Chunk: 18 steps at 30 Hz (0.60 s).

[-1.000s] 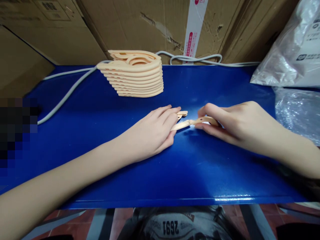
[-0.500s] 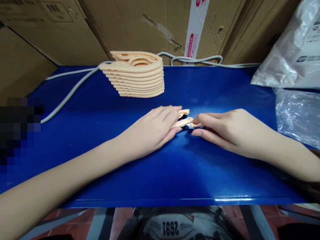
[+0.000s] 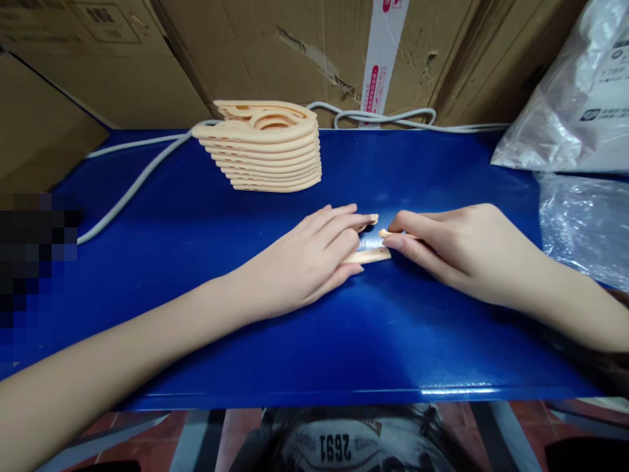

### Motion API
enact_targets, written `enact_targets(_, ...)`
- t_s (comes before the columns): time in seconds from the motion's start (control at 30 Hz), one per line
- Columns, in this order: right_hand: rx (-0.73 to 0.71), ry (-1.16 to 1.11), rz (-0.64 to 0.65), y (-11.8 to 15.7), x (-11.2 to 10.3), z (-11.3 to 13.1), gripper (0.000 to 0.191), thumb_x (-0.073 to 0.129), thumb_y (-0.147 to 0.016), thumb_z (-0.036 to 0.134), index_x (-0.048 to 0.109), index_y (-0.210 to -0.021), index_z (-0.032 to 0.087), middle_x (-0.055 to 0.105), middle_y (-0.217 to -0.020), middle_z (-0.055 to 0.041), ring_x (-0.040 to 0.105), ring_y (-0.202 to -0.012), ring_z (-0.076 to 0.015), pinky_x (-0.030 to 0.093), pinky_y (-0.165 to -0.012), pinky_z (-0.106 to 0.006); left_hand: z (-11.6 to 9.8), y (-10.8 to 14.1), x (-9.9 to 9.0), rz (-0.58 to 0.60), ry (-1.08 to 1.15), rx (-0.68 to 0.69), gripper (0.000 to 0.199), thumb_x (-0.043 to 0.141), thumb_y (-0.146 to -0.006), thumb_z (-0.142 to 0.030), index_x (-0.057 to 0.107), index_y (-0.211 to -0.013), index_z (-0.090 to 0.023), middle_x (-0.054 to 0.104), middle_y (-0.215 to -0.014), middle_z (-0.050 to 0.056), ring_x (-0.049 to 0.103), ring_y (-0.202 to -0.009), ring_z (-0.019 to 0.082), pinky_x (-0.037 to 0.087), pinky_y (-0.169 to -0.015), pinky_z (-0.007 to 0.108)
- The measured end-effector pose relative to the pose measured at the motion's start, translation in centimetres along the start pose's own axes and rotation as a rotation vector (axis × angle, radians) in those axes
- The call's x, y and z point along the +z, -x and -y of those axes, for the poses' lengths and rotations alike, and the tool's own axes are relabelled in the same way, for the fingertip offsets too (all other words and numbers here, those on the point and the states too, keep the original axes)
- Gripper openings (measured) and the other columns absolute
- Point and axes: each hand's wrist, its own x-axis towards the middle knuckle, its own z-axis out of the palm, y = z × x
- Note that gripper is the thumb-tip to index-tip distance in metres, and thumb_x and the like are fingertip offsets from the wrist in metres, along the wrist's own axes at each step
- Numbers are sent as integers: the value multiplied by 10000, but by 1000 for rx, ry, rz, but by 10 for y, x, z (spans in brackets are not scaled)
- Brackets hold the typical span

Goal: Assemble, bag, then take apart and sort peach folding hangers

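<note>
My left hand (image 3: 314,255) lies over a cream plastic piece (image 3: 371,256) on the blue table (image 3: 314,347), its fingers around the piece. Two ends of that piece stick out to the right of the fingers; the rest is hidden under the hand. Just to the right, my right hand (image 3: 442,246) pinches a small cream part (image 3: 386,233) between thumb and index finger. A small gap separates this part from the ends by my left hand. Behind my left hand stands a neat stack of cream plastic pieces (image 3: 275,157) with curved cut-outs.
Cardboard boxes (image 3: 236,46) line the back edge. A grey-white cable (image 3: 142,180) runs behind the stack. Clear and white plastic bags (image 3: 570,111) lie at the right. A dark, pixelated area covers the left edge.
My right hand has lifted slightly, and the small part now shows at its fingertips. The front end of the piece under my left hand has moved toward me and to the right.
</note>
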Motion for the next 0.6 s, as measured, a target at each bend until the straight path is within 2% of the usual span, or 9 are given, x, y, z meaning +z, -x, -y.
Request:
enact_targets(0.07,-5,1,6,0,0,-1,435,266,-1100,431,550,-856,209,604,-619,-17,554,-537,-160,245,-549,-284,0,-1,-2,2,18,65,256,415,-1093,-271,585,-1135,-84,626,-1419,224,582,-1371,349,470,-1175,525)
enact_targets(0.17,-23,-25,32,-1,0,-1,413,282,-1098,422,561,-882,208,659,-679,-23,546,-529,-154,236,-550,-287,-2,-2,-4,-12,45,88,233,425,-1090,-257,583,-1080,-85,679,-1330,223,633,-1310,340,506,-1143,485)
enact_targets(0.43,-13,-41,73,-1,-1,-2,473,240,-1102,458,591,-917,200,640,-649,-27,526,-502,-154,226,-550,-296,-3,-2,-7,4,170,-63,188,423,-1092,-275,534,-1055,-127,643,-1387,231,584,-1375,343,502,-1139,503)
enact_targets(0.6,-11,-54,51,0,-2,-5,528,268,-1081,571,610,-955,189,650,-662,-38,551,-522,-158,245,-553,-286,-3,-2,-8,10,247,-115,143,432,-1088,-274,505,-1043,-160,598,-1458,209,547,-1418,328,473,-1166,504)
